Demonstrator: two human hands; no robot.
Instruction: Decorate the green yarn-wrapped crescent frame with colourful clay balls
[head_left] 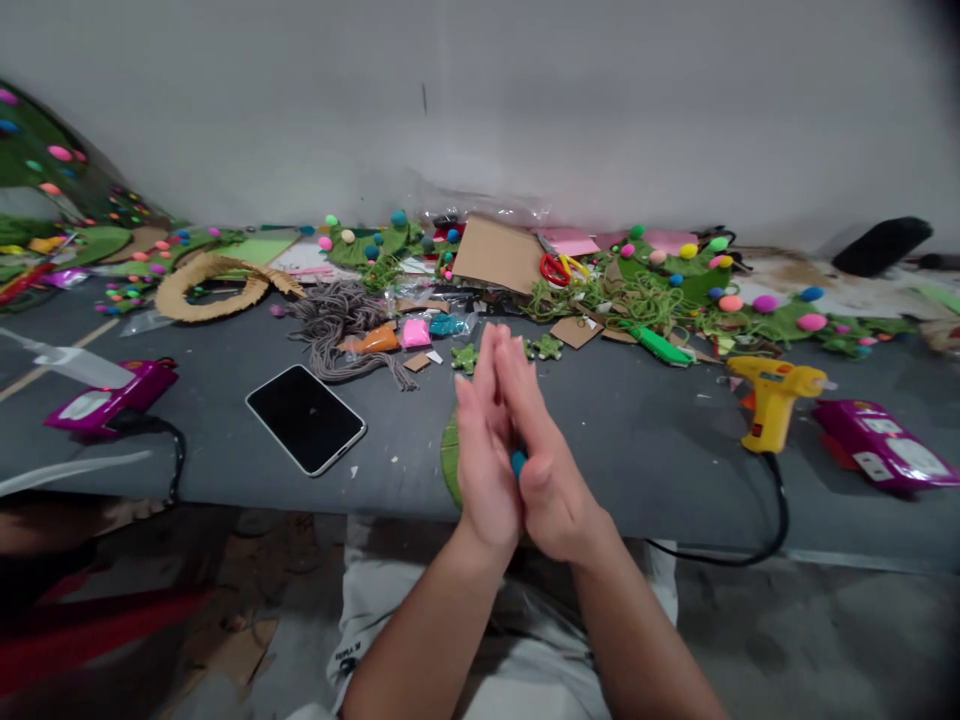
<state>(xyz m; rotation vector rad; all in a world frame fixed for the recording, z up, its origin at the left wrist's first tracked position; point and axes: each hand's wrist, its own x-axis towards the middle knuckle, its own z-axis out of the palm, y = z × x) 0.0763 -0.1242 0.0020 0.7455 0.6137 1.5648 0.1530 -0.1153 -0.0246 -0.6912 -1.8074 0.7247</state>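
Observation:
My left hand [486, 455] and my right hand [546, 460] are pressed palm to palm above the front middle of the grey table, fingers stretched out and pointing away from me. Between the palms a bit of something blue [518, 462] shows; most of it is hidden, and its shape cannot be made out. Under my hands, partly covered by them, lies a flat green piece [451, 462]. Two small green star-like pieces, one [465, 358] left and one [548, 347] right of my fingertips, rest on the table.
A phone [306, 418] lies left on the table [405, 450]. At the right are a yellow glue gun [774, 395] with a cord and a purple packet [889, 445]. Yarn, a straw-coloured ring [206, 290], scissors [555, 268] and a green cutter [663, 346] lie behind. Another person's arm [60, 525] is at left.

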